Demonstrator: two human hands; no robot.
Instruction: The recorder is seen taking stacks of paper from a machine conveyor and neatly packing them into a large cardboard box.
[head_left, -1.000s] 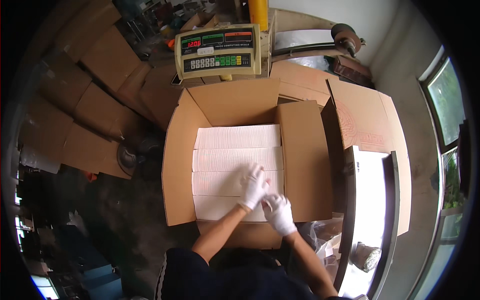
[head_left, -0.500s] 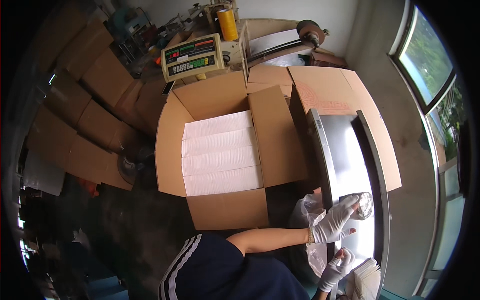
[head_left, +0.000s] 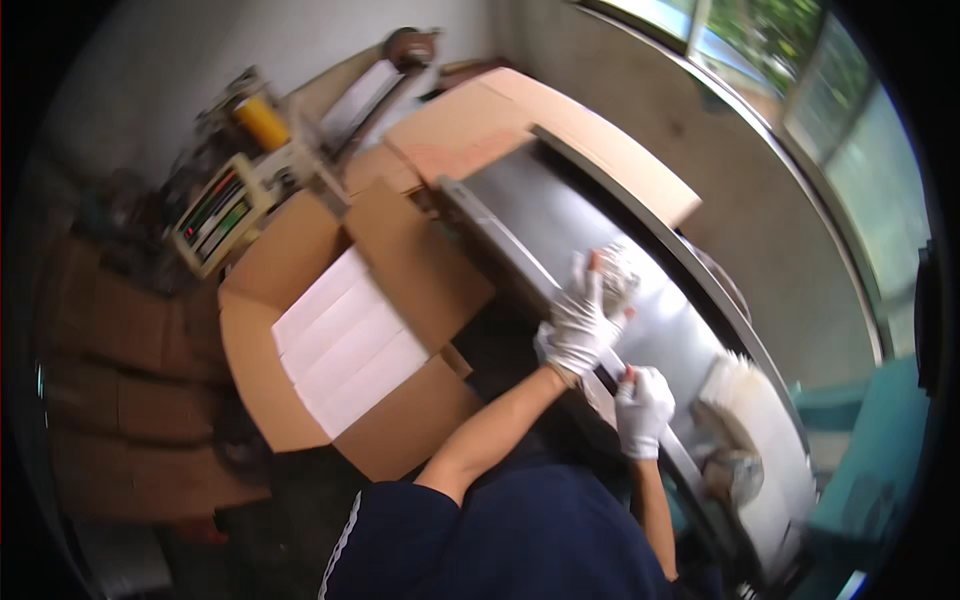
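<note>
My left hand (head_left: 584,325), in a white glove with bare fingertips, reaches over the metal chute (head_left: 510,195) with its fingers spread. Those fingers touch or lie right beside a shiny, crumpled-looking lump in clear or silvery wrapping (head_left: 620,275); blur hides the exact contact. Lower down, by the chute's near rail, my right hand (head_left: 645,412) is closed in a similar glove, thumb against the curled fingers. What it holds, if anything, is hidden. Just right of it a stack of thin white sheets (head_left: 738,400) leans in the chute, with a second shiny wrapped lump (head_left: 735,474) next to it.
An open cardboard box (head_left: 250,370) holds several rows of white stacked pieces (head_left: 350,340) on my left. Behind it are a digital scale (head_left: 222,215) and a yellow roll (head_left: 262,122). A flat carton (head_left: 560,130) lies beyond the chute, below the window (head_left: 760,50).
My view has swung to the right, so box and chute appear tilted. My left hand's fingers have spread beside the lump. The right hand stays closed; more of the sheets and the second lump show.
</note>
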